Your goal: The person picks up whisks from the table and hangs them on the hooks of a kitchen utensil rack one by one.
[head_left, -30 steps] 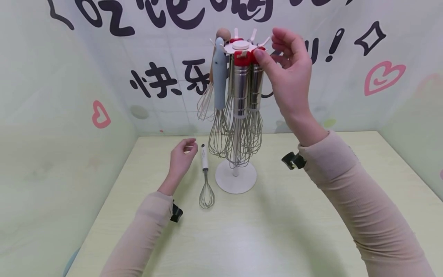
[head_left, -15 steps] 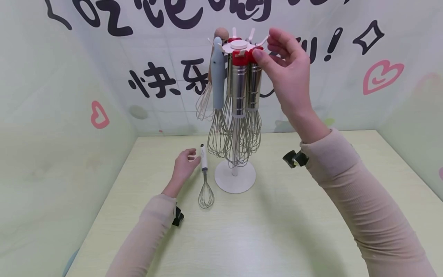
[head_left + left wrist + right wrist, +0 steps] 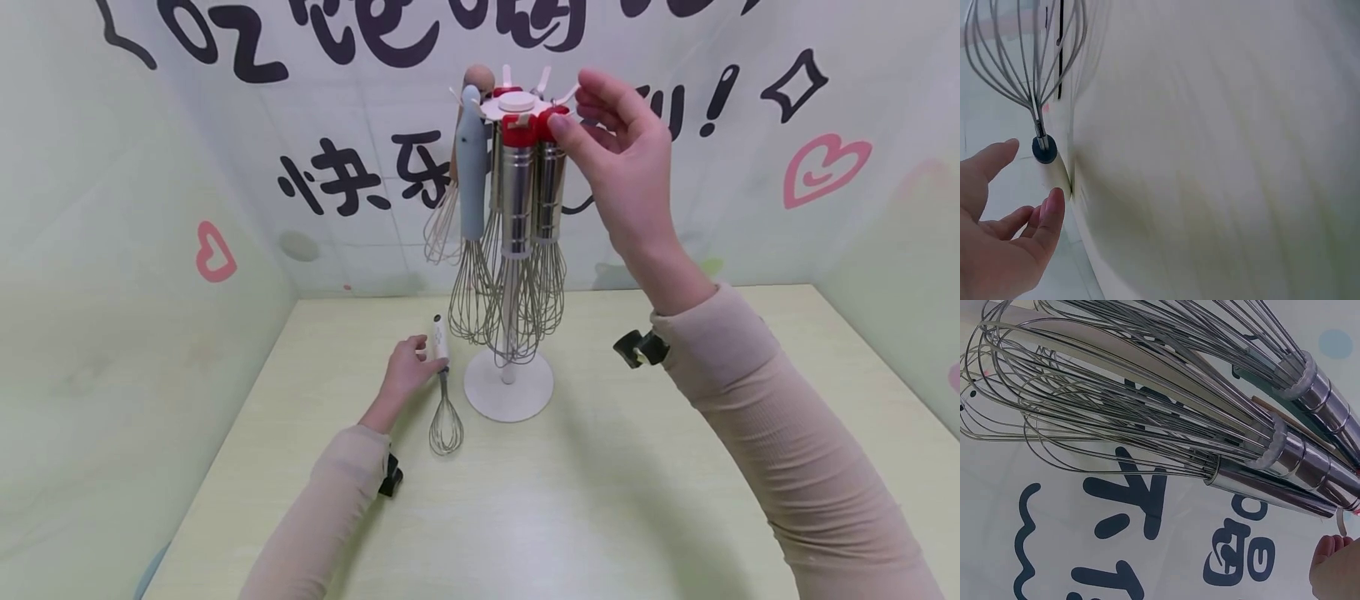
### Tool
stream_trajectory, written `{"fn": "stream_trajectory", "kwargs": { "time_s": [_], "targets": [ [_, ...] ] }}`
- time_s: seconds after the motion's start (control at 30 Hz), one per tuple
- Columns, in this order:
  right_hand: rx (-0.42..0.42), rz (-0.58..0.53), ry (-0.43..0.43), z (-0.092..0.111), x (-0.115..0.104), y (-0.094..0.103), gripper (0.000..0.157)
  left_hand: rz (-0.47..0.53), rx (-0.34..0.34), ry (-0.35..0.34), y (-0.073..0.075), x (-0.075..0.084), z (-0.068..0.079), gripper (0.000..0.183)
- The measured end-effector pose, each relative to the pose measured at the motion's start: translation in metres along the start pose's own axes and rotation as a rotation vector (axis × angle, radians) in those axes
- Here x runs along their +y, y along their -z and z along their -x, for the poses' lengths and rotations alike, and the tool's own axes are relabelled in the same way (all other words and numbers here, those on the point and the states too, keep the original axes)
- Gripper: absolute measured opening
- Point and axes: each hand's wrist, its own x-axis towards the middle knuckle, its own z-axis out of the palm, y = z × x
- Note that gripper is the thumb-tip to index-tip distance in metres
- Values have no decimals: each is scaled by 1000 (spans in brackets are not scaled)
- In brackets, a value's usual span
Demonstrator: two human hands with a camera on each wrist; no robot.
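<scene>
My left hand (image 3: 408, 367) is beside the white-handled whisk (image 3: 446, 429) lying on the table. In the left wrist view, the thumb and fingers of the hand (image 3: 1013, 228) stand apart on either side of its handle (image 3: 1054, 172). My right hand (image 3: 630, 158) is raised at the top of a white rotating rack (image 3: 517, 102). Its thumb touches the red end of a steel-handled whisk (image 3: 550, 192) hanging there; whether fingers grip it from behind is hidden. The right wrist view shows curled fingertips (image 3: 1329, 550) below the steel handles (image 3: 1307, 459).
Also hanging from the rack are another red-topped whisk (image 3: 517, 200), a blue-handled whisk (image 3: 472, 183) and a wooden-handled one (image 3: 477, 79). The rack's round base (image 3: 510, 404) stands on the pale table (image 3: 525, 517). Behind is a printed wall cloth (image 3: 360, 258).
My left hand has moved down and right alongside the handle of the whisk on the table. The right hand stays at the rack top, and the hanging whisks keep their places.
</scene>
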Motion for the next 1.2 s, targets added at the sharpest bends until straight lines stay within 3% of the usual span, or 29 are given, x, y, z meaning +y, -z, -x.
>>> {"fn": "stream_trajectory", "kwargs": {
  "time_s": [0.57, 1.2],
  "targets": [
    [-20, -6, -1, 0, 0, 1, 45, -12, -52, 27, -9, 3, 0, 66],
    [-66, -35, -35, -3, 2, 5, 44, -4, -34, 69, -14, 2, -3, 56]
  ]
}}
